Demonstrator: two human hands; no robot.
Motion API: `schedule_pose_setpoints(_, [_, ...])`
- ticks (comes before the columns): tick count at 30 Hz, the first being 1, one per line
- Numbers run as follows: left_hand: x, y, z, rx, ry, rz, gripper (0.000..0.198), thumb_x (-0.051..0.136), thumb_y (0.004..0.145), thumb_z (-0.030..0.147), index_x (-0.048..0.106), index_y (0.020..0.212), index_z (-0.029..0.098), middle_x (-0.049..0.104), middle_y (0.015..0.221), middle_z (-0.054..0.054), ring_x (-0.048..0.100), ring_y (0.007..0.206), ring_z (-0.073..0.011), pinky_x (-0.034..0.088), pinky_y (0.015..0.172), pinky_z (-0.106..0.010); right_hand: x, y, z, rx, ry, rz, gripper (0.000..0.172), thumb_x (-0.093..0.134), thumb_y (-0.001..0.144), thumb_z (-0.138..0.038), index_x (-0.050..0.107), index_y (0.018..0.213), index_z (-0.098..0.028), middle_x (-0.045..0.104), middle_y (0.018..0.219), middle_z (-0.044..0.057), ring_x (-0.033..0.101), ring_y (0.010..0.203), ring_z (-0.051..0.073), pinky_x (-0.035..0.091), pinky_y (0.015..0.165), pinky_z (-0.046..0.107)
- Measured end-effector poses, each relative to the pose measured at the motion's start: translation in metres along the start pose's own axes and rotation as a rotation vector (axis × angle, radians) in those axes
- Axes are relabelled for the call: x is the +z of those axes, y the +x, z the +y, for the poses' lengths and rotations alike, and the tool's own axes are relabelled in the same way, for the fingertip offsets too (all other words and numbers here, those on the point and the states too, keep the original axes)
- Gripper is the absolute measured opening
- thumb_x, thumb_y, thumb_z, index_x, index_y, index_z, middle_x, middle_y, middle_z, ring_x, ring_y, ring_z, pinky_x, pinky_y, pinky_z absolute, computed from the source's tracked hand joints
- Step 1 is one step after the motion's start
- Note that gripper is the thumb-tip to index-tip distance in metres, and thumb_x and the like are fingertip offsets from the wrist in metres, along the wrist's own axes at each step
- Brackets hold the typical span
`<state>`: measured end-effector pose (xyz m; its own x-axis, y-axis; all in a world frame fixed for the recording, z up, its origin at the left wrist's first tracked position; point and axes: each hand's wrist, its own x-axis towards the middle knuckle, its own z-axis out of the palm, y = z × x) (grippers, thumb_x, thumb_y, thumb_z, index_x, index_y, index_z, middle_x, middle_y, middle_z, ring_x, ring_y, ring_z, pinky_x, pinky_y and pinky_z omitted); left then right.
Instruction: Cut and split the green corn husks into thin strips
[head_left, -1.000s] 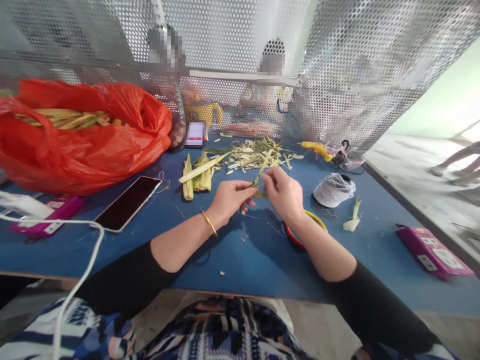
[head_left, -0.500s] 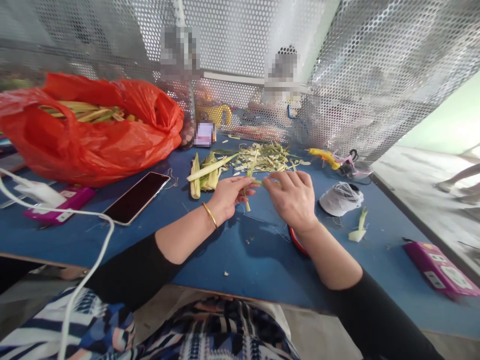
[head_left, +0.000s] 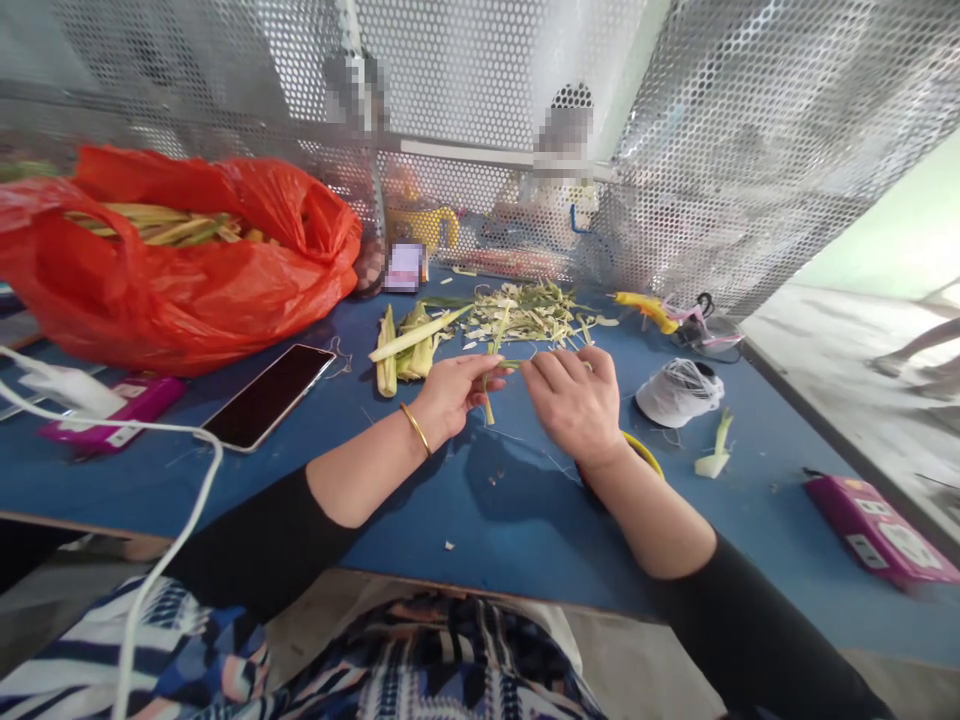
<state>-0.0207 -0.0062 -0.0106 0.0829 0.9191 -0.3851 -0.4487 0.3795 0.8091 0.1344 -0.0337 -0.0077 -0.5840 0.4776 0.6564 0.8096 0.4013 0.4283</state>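
My left hand, with a gold bangle at its wrist, pinches pale green plant strips that cross between thumb and fingers. To its right, my right hand is closed, its curled fingers on the other end of a thin green strip. Its fingertips are partly hidden. Behind my hands lies a pile of shredded leaf scraps. Several thicker pale green husk pieces lie to the left of it. A curved yellow edge shows beside my right wrist; the rest of that object is hidden.
On the left stand a red plastic bag of husks, a phone and a purple box under a white cable. White thread, a yellow glue gun, a husk scrap and another purple box lie right. Perforated metal panel behind.
My right hand has turned slightly and come a little lower, its fingers curling more tightly. The left hand keeps its pinch. A yellow edge now shows by my right wrist where a red one showed.
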Motion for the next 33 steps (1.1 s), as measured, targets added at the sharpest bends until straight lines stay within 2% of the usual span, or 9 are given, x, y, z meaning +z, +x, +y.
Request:
schedule_pose_setpoints(3, [0.000, 0.000, 0.002, -0.045, -0.045, 0.011, 0.017, 0.065, 0.081, 0.008, 0.068, 0.065, 0.012, 0.067, 0.058, -0.001, 0.057, 0.045, -0.0047, 0.033, 0.038, -0.014, -0.003, -0.001, -0.007, -0.080, -0.033, 0.030, 0.036, 0.037, 0.099, -0.010, 0.066, 0.080, -0.021, 0.059, 0.068, 0.002, 0.046, 0.069, 0.018, 0.026, 0.072, 0.035])
schedule_pose_setpoints(6, [-0.001, 0.001, 0.003, -0.062, -0.080, 0.016, 0.020, 0.063, 0.084, 0.007, 0.068, 0.066, 0.012, 0.065, 0.057, 0.001, 0.056, 0.046, -0.0026, 0.032, 0.039, -0.012, 0.001, -0.002, -0.013, -0.039, 0.073, -0.047, 0.033, 0.039, 0.098, -0.010, 0.066, 0.082, -0.020, 0.060, 0.068, 0.003, 0.047, 0.065, 0.017, 0.026, 0.068, 0.035])
schedule_pose_setpoints(9, [-0.002, 0.002, 0.002, -0.032, -0.074, -0.007, 0.016, 0.064, 0.083, 0.009, 0.070, 0.069, 0.013, 0.070, 0.066, -0.001, 0.055, 0.047, -0.0021, 0.032, 0.039, -0.012, 0.010, -0.003, -0.016, 0.169, 0.367, -0.186, 0.023, 0.049, 0.094, -0.016, 0.066, 0.079, -0.019, 0.063, 0.070, 0.003, 0.051, 0.063, 0.015, 0.031, 0.067, 0.033])
schedule_pose_setpoints(12, [-0.002, 0.003, 0.000, 0.049, 0.003, 0.000, 0.008, 0.070, 0.078, 0.012, 0.070, 0.070, 0.013, 0.071, 0.069, -0.002, 0.053, 0.047, -0.0030, 0.030, 0.038, -0.014, 0.019, -0.002, -0.015, 0.567, 0.810, -0.225, 0.014, 0.059, 0.088, -0.028, 0.066, 0.078, -0.020, 0.065, 0.069, 0.001, 0.056, 0.061, 0.014, 0.039, 0.064, 0.029])
schedule_pose_setpoints(16, [-0.002, 0.003, -0.002, 0.152, 0.141, 0.000, 0.006, 0.075, 0.075, 0.016, 0.071, 0.072, 0.013, 0.071, 0.068, -0.003, 0.048, 0.045, -0.0034, 0.025, 0.037, -0.016, 0.021, 0.003, -0.009, 0.991, 1.170, 0.089, 0.019, 0.060, 0.084, -0.037, 0.067, 0.088, -0.021, 0.070, 0.082, 0.003, 0.062, 0.065, 0.015, 0.049, 0.067, 0.030])
schedule_pose_setpoints(19, [-0.003, 0.003, -0.004, 0.123, 0.215, -0.066, 0.005, 0.074, 0.077, 0.017, 0.073, 0.075, 0.013, 0.072, 0.070, -0.004, 0.048, 0.045, -0.0037, 0.024, 0.038, -0.016, 0.015, 0.007, -0.006, 0.994, 1.269, 0.300, 0.018, 0.063, 0.082, -0.039, 0.068, 0.084, -0.022, 0.071, 0.081, 0.001, 0.064, 0.066, 0.015, 0.052, 0.070, 0.031])
schedule_pose_setpoints(22, [-0.004, 0.003, -0.006, 0.081, 0.253, -0.154, 0.005, 0.074, 0.077, 0.018, 0.073, 0.075, 0.013, 0.073, 0.071, -0.005, 0.047, 0.047, -0.0035, 0.024, 0.039, -0.016, 0.010, 0.009, -0.003, 0.973, 1.420, 0.347, 0.021, 0.063, 0.083, -0.043, 0.068, 0.083, -0.023, 0.067, 0.072, -0.002, 0.057, 0.054, 0.011, 0.048, 0.057, 0.027])
schedule_pose_setpoints(28, [-0.005, 0.005, -0.005, 0.047, 0.207, -0.215, 0.012, 0.081, 0.070, 0.020, 0.071, 0.070, 0.014, 0.073, 0.075, -0.006, 0.046, 0.047, -0.0030, 0.024, 0.038, -0.016, 0.003, 0.011, 0.014, 1.036, 1.460, 0.058, 0.020, 0.071, 0.075, -0.038, 0.060, 0.073, -0.021, 0.053, 0.052, -0.006, 0.036, 0.041, 0.007, 0.025, 0.041, 0.023])
schedule_pose_setpoints(33, [-0.005, 0.006, -0.004, 0.063, 0.212, -0.214, 0.009, 0.078, 0.073, 0.018, 0.070, 0.070, 0.013, 0.072, 0.072, -0.004, 0.047, 0.046, -0.0028, 0.024, 0.037, -0.016, 0.000, 0.012, 0.018, 0.955, 1.273, -0.184, 0.016, 0.064, 0.074, -0.032, 0.059, 0.064, -0.019, 0.054, 0.051, -0.004, 0.038, 0.045, 0.008, 0.027, 0.046, 0.024])
